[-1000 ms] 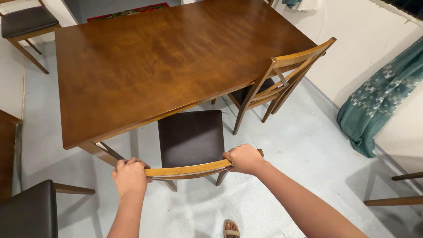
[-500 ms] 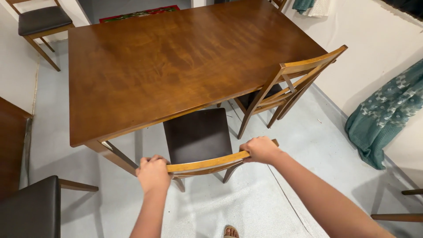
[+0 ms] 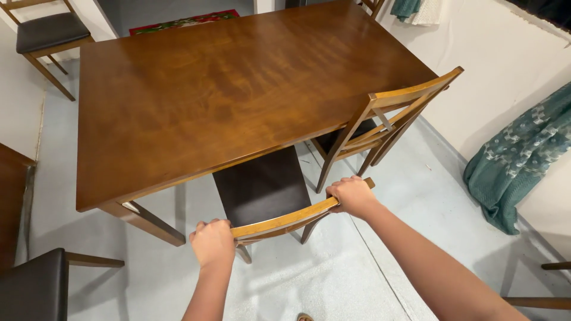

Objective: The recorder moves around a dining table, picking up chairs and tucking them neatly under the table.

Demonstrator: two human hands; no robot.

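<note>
Big wooden table (image 3: 238,95) fills most of your view. The dark-seated chair (image 3: 262,187) sits half tucked under the table's near edge, another chair (image 3: 386,119) angled at its right side. Your left hand (image 3: 212,241) and right hand (image 3: 352,195) are both wrapped tight around the near chair's top rail

Pale grey floor (image 3: 357,279) under wooden table (image 3: 238,95), chairs, teal cloth (image 3: 517,172).

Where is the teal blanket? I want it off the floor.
The teal blanket lies at the head view's right edge, heaped against the white wall, right of the side chair.
</note>
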